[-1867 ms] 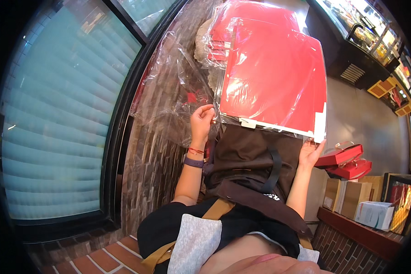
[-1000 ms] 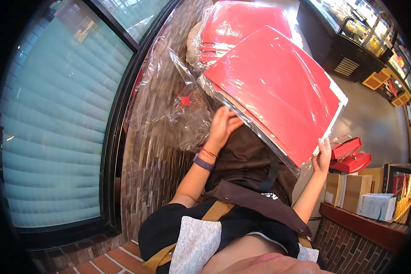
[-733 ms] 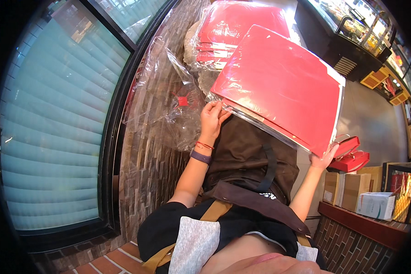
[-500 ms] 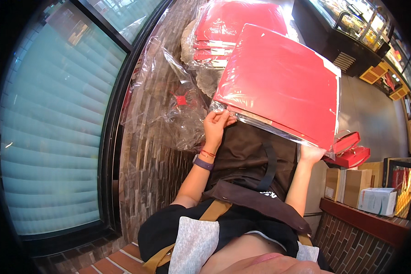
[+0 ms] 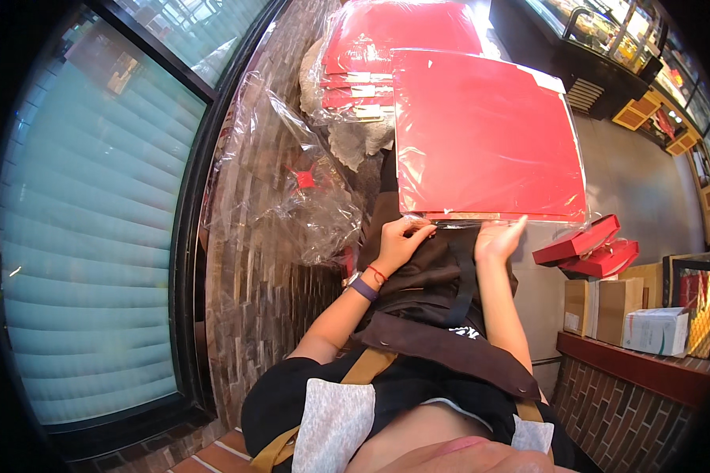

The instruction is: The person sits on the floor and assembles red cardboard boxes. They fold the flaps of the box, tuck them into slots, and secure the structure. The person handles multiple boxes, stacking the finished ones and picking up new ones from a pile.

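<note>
A flat red pack (image 5: 485, 138) in a clear plastic sleeve lies in front of me, its near edge facing my body. At the left part of that edge, my left hand (image 5: 402, 240) is closed, thumb and fingers pinching the plastic. My right hand (image 5: 498, 240) holds the near edge farther right, thumb up along the edge and the other fingers partly hidden beneath it. Beyond, several similar red packs (image 5: 406, 35) in clear plastic lie stacked. A loose, crumpled clear plastic bag (image 5: 292, 213) with a small red patch (image 5: 304, 180) lies to the left.
A window (image 5: 106, 221) with pale slats bounds the left side, beside a wood-patterned surface (image 5: 244, 315). On the right are red gift bags (image 5: 588, 248), cardboard boxes (image 5: 615, 307) and a white box (image 5: 655, 331) above a brick-patterned wall. A dark display case (image 5: 584, 47) stands at far right.
The red pack has turned so its near edge lies nearly level. My right hand has moved left from its right corner along the near edge; my left hand has shifted right and nearer.
</note>
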Demonstrator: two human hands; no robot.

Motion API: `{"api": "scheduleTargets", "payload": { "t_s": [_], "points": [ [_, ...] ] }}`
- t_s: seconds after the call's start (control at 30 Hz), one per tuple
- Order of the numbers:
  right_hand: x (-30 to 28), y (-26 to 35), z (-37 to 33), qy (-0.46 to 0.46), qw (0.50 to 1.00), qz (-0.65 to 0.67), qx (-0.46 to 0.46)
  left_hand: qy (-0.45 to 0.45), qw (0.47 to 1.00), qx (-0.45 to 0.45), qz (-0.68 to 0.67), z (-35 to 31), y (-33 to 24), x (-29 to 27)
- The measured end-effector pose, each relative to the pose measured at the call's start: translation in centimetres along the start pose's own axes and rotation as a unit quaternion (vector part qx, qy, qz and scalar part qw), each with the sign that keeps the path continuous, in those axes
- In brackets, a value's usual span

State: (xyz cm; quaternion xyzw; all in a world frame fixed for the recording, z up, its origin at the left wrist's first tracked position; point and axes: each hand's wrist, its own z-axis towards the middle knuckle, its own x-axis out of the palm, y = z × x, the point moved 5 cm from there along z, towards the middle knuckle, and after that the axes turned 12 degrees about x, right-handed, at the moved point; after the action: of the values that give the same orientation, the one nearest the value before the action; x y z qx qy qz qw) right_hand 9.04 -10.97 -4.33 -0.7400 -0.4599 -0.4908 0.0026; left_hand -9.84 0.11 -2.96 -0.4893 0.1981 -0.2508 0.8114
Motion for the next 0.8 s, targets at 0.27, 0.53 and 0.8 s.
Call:
{"api": "scheduleTargets", "payload": {
  "t_s": [0.27, 0.53, 0.8],
  "points": [
    [-1.5, -3.6, 0.3, 0.129, 0.961, -0.241, -0.031, 0.013, 0.993, 0.070, 0.093, -0.1, -1.0, -0.1],
    [-2.3, -1.4, 1.0, 0.139, 0.982, -0.128, 0.021, 0.050, 0.954, 0.198, 0.221, 0.9, -1.1, -0.5],
    [-1.1, -0.4, 1.4, 0.125, 0.988, -0.074, 0.051, -0.007, 0.902, 0.219, 0.372, 0.6, -3.0, -5.9]
  ]
}}
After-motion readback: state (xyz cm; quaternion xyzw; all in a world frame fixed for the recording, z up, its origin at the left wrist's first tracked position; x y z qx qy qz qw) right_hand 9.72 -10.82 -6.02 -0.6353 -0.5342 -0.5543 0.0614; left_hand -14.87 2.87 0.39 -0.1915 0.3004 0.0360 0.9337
